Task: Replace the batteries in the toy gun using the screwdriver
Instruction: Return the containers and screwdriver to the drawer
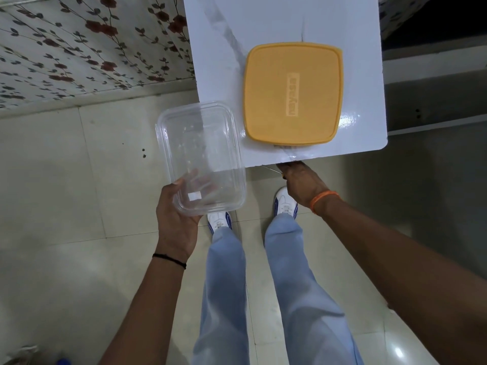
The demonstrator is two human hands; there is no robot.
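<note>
My left hand (175, 222) grips the near end of a clear plastic container (201, 154), thumb on its rim and fingers seen through its base. It hangs over the floor, just left of the white table (290, 19). My right hand (303, 183) is curled at the table's front edge. A thin metal shaft (270, 169) pokes left out of the fist, with a bit of orange beside it; it looks like the screwdriver. On the table stands a box with a yellow-orange lid (292, 93). No toy gun or batteries are in view.
The table's near right corner (383, 147) is rounded. Below me are my legs and white shoes (220, 222) on a pale tiled floor. A floral-patterned surface (79, 48) lies to the left, and a dark shelf unit (432, 75) stands to the right.
</note>
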